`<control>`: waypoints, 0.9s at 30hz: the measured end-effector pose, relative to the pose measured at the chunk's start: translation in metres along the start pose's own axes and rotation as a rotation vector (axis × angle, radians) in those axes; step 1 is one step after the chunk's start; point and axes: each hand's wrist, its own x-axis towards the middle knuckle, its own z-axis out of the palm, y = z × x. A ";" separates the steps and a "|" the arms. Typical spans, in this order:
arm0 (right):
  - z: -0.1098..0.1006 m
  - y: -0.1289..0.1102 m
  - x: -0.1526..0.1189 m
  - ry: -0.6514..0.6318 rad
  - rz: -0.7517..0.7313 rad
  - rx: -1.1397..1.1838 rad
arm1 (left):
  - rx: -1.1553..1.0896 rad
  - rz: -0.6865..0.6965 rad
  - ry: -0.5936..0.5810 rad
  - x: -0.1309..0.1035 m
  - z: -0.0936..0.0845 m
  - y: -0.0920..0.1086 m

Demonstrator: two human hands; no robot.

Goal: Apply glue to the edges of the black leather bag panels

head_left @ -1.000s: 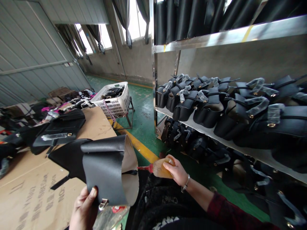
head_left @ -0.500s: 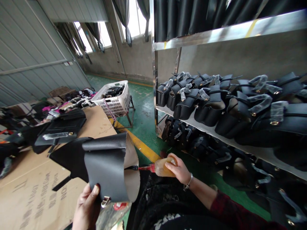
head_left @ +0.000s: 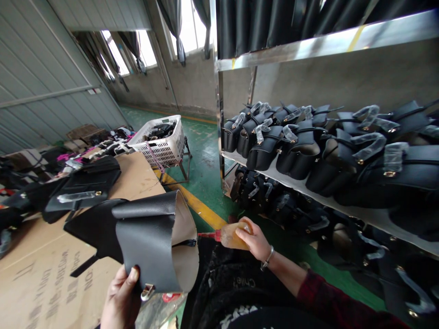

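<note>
My left hand (head_left: 120, 299) grips the lower edge of a curled black leather bag piece (head_left: 151, 240), raised above the cardboard-covered surface (head_left: 41, 274). My right hand (head_left: 252, 240) is closed around an amber glue bottle (head_left: 229, 235), its red nozzle (head_left: 206, 236) just beside the piece's pale inner lining. Finished black bags (head_left: 308, 151) crowd the metal shelf (head_left: 343, 45) at right; a white basket (head_left: 161, 141) stands beyond.
</note>
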 end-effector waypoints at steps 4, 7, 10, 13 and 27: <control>0.003 -0.001 0.002 -0.039 0.013 0.016 | -0.021 -0.020 0.044 0.002 0.001 -0.004; 0.005 0.001 0.000 -0.069 0.053 0.063 | -0.027 -0.001 0.004 0.003 -0.007 -0.011; 0.005 0.005 -0.003 -0.097 0.119 0.168 | -0.012 0.008 -0.032 0.003 -0.015 -0.015; 0.003 0.009 -0.007 -0.118 0.181 0.269 | -0.002 0.006 -0.019 0.002 -0.014 -0.013; -0.004 -0.011 -0.004 -0.220 0.100 0.029 | -0.018 -0.025 0.045 -0.006 -0.002 -0.003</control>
